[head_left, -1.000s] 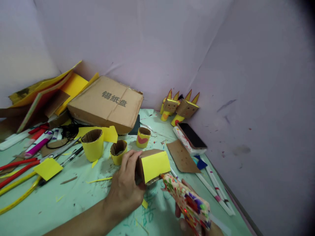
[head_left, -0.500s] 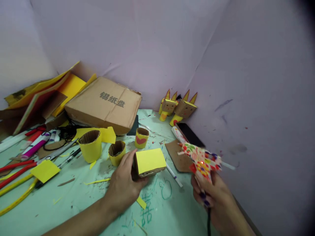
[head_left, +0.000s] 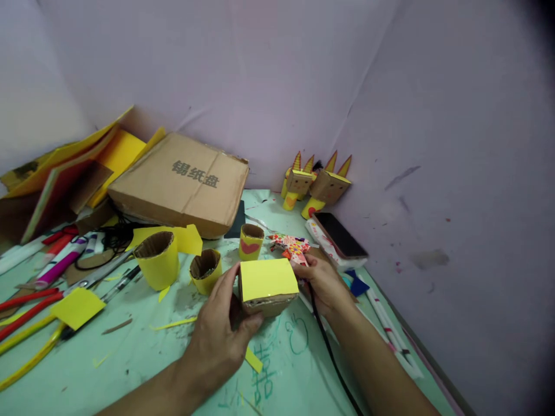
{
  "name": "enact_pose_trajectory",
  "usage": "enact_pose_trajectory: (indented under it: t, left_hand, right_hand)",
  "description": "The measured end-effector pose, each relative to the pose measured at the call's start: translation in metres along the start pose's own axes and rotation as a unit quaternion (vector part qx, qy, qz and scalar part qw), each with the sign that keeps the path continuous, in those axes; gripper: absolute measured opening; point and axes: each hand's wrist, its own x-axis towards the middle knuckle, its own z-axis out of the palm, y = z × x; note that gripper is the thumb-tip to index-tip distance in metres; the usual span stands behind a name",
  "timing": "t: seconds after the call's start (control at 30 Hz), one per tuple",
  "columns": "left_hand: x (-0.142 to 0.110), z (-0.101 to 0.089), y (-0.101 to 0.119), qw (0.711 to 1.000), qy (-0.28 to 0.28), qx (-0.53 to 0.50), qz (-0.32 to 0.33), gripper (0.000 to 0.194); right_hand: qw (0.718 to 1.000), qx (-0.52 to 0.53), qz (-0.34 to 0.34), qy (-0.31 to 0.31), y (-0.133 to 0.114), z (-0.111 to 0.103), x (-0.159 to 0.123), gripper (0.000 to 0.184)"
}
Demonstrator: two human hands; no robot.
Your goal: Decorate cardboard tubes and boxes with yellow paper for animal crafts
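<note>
My left hand [head_left: 225, 326] grips a small cardboard box [head_left: 269, 283] with a yellow paper top, fingers on its left side and thumb below. Behind the box, my right hand [head_left: 321, 283] is wrapped round the handle of a flower-patterned glue gun [head_left: 292, 245], whose black cord [head_left: 329, 344] trails toward the near edge. The gun's nozzle points left, close to a yellow cardboard ring with a red heart [head_left: 250, 242]. Left of the box stand a smaller yellow ring [head_left: 205, 270] and a larger yellow cardboard tube [head_left: 156, 260].
A big cardboard box [head_left: 180, 179] leans at the back beside stacked yellow sheets [head_left: 117, 156]. Horned cardboard figures [head_left: 327, 185] stand in the far corner, with a phone [head_left: 339, 234] before them. Pliers [head_left: 30, 323], markers [head_left: 63, 263] and a yellow square [head_left: 78, 307] crowd the left.
My right hand has moved left and away from me, bringing the glue gun from the right side down to behind the small box. My left hand keeps its grip on the box.
</note>
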Motion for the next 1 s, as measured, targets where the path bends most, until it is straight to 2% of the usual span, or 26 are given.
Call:
enact_pose_trajectory:
  t: [0.17, 0.43, 0.53, 0.67, 0.77, 0.83, 0.9, 0.97, 1.0]
  left_hand:
    - [0.002, 0.001, -0.001, 0.997, -0.019, -0.03, -0.065, 0.068]
    - [0.004, 0.002, 0.0, 0.996, -0.017, 0.016, -0.088, 0.07]
    - [0.005, 0.001, 0.002, 0.995, -0.028, 0.02, -0.094, 0.071]
    - [0.004, 0.0, 0.005, 0.992, -0.038, 0.044, -0.109, 0.075]
    - [-0.002, -0.003, 0.01, 0.992, -0.014, 0.053, -0.112, 0.081]
    - [-0.009, -0.009, 0.017, 0.989, 0.007, 0.092, -0.114, 0.077]
    - [-0.018, -0.018, 0.026, 0.985, 0.036, 0.149, -0.073, 0.062]
    - [-0.025, -0.031, 0.035, 0.98, 0.065, 0.187, 0.027, 0.038]
    - [-0.027, -0.038, 0.037, 0.975, 0.071, 0.197, 0.076, 0.028]
  right_hand:
    - [0.999, -0.024, -0.002, -0.028, 0.004, -0.007, 0.005, 0.022]
    - [0.993, -0.083, -0.085, 0.001, 0.011, -0.003, 0.032, 0.02]
    - [0.985, -0.127, -0.111, 0.019, 0.011, -0.001, 0.035, 0.012]
    - [0.966, -0.207, -0.144, 0.053, 0.003, -0.002, 0.031, 0.007]
    - [0.946, -0.266, -0.171, 0.077, -0.009, -0.006, 0.021, 0.012]
    - [0.932, -0.294, -0.191, 0.094, -0.019, -0.01, 0.008, 0.013]
    - [0.917, -0.313, -0.221, 0.11, -0.027, -0.013, -0.014, 0.017]
    - [0.89, -0.344, -0.279, 0.11, -0.028, -0.015, -0.043, 0.015]
    - [0.879, -0.363, -0.296, 0.092, -0.025, -0.016, -0.059, 0.013]
